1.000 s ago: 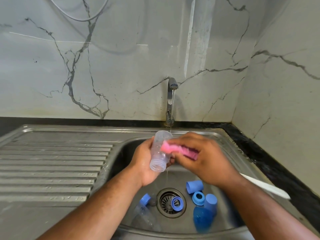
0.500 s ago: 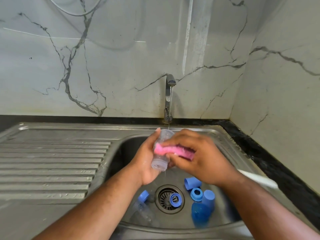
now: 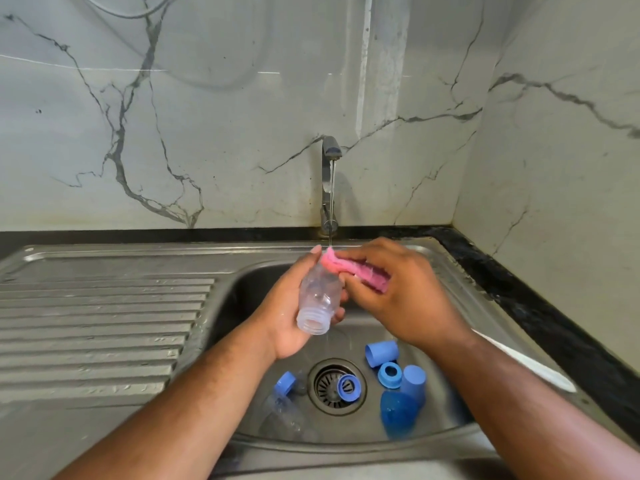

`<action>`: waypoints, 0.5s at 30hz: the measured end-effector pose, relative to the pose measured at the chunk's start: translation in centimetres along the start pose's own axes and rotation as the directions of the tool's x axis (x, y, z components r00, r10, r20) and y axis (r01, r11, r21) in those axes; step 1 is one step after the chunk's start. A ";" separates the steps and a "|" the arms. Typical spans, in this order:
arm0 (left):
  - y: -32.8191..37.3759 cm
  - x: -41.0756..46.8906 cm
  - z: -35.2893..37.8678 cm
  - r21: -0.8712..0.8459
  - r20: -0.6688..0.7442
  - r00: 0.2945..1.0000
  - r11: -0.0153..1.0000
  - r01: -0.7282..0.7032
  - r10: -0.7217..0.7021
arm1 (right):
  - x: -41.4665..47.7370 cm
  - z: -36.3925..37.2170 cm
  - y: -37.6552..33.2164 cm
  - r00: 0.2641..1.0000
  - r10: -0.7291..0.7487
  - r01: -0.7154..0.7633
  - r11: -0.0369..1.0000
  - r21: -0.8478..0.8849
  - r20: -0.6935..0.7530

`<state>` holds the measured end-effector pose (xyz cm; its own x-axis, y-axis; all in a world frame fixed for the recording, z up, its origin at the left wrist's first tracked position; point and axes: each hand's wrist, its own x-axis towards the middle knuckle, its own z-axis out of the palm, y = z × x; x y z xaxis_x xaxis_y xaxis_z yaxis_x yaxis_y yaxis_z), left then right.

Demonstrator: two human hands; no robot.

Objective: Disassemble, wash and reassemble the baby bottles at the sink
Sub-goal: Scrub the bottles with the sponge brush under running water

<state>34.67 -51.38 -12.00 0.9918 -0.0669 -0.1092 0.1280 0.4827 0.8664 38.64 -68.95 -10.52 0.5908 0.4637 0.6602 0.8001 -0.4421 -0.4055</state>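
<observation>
My left hand grips a clear baby bottle body over the sink basin, its threaded open mouth tilted down toward me. My right hand holds a pink sponge against the bottle's far end, right under the thin stream from the tap. On the basin floor lie a blue cap, a blue ring, a second blue cap, a blue bottle, a blue ring on the drain, and a clear bottle with a blue collar.
The steel sink has a ribbed draining board on the left. A white slender object lies on the sink's right rim. The black counter edge and marble walls close off the back and right.
The sponge has slid along the bottle from its middle up to its far end. The bottle has tipped so its open mouth points more toward me.
</observation>
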 end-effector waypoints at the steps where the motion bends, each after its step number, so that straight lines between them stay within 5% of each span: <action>1: 0.0 0.0 0.0 -0.025 -0.013 1.000 1.000 0.014 -0.015 | -0.1 0.0 -0.2 0.997 -0.058 0.056 0.998 0.039 0.053; 3: 0.0 0.2 -0.3 -0.075 -0.046 0.999 0.997 0.023 -0.026 | -0.2 0.2 -0.2 0.988 -0.110 0.104 0.993 0.056 0.111; 7: -0.3 0.4 -0.2 -0.018 -0.059 0.998 0.999 -0.027 0.026 | 0.2 0.0 0.6 0.998 0.042 -0.045 0.997 -0.060 -0.051; 12: 0.1 0.0 -0.5 0.038 0.003 1.000 0.999 0.022 -0.022 | -0.3 0.1 -0.4 0.966 -0.178 0.187 0.982 -0.030 0.186; 15: 0.0 0.0 -0.2 0.088 -0.002 1.000 0.996 -0.007 0.007 | 0.1 -0.1 0.3 1.000 -0.009 0.011 0.992 -0.125 0.015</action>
<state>34.69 -51.16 -12.08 0.9926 -0.0620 -0.1041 0.1203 0.4045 0.9066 38.93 -69.05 -10.50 0.5853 0.4792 0.6541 0.7870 -0.5300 -0.3159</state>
